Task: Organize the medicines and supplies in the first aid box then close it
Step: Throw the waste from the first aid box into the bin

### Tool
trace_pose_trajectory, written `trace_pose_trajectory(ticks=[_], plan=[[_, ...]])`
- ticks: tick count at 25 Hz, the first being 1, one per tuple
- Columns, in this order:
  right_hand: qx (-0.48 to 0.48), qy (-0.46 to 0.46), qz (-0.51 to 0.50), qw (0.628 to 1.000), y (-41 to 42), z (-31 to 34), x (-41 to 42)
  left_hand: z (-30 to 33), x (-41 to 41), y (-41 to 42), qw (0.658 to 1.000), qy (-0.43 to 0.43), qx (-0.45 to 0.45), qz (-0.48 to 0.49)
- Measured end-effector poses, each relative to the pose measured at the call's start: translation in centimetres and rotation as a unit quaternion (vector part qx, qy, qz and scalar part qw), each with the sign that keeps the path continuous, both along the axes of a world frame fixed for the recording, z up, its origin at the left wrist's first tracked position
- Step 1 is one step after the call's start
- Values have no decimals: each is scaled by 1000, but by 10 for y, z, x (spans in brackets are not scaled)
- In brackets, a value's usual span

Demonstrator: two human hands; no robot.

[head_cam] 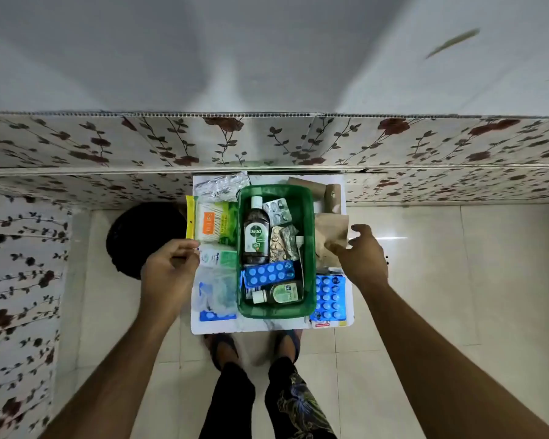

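Observation:
An open green plastic box stands in the middle of a small white table. Inside it are a Dettol bottle, silver blister packs, a gold blister pack, a blue blister strip and a small green bottle lying on its side. My left hand pinches the lower left corner of the cotton buds pack, which lies left of the box. My right hand hovers with fingers spread beside a brown paper bag to the right of the box.
On the table lie a white-green carton, a clear bag with supplies, a blue blister sheet, silver strips and cardboard rolls. A black round object sits on the floor at left. A floral wall panel stands behind.

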State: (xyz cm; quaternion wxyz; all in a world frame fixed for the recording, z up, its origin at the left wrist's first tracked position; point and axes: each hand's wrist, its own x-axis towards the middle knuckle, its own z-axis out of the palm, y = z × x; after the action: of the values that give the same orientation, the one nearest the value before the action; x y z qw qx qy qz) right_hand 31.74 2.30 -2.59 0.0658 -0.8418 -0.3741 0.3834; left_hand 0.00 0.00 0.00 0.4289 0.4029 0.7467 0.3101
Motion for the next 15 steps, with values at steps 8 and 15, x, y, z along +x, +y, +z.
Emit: trace_pose_trajectory(ticks=[8,15], plan=[[70,29,-64,995,0,-2,5,-16,-7,-21,979,133,-41,-149],[200,8,-80,976,-8,45,-1,-17,4,-23,954,207,-32,-216]])
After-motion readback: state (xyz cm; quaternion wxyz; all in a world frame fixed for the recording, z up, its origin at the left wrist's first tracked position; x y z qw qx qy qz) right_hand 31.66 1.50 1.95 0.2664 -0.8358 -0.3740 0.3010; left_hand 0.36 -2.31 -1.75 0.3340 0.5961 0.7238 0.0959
